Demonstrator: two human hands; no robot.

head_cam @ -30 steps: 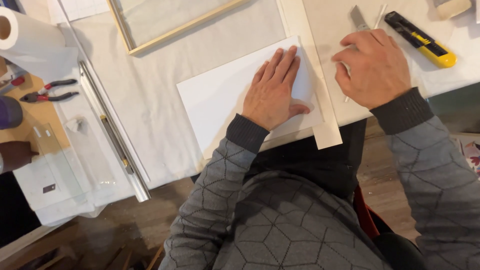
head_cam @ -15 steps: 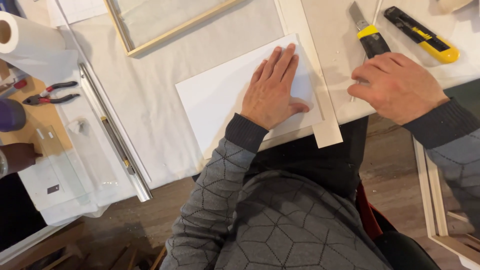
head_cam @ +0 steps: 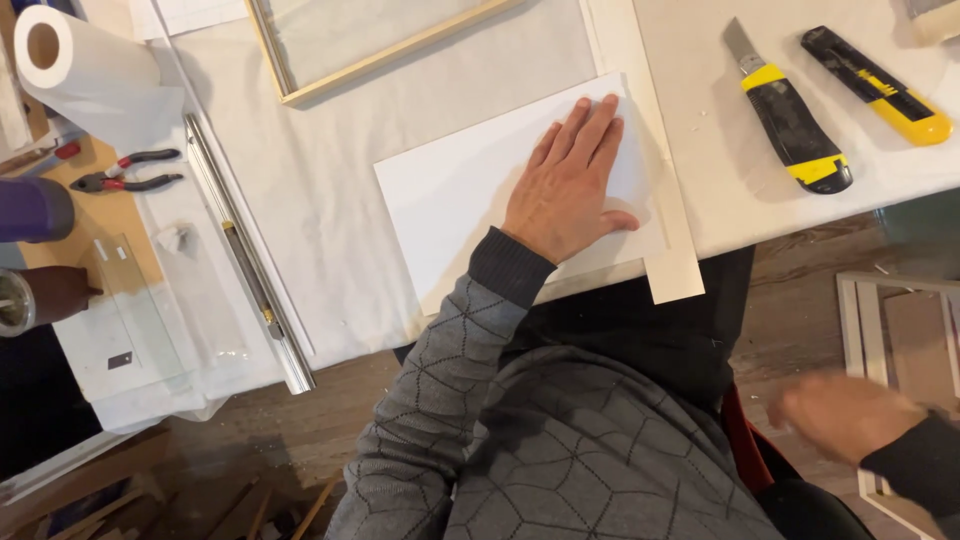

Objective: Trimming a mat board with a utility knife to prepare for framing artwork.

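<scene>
My left hand [head_cam: 567,186] presses flat, fingers together, on the white board sheet [head_cam: 450,190]: light, stiff, likely slippery; grip by an edge. Right hand [head_cam: 845,415] blurred, fingers indeterminate.

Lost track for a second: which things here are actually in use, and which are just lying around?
In use:
left hand flat on the white sheet
cream strip beside the sheet

Lying about:
two utility knives
pliers
paper roll
wooden frame
metal rail

The right hand is off the table, blurred.
</scene>
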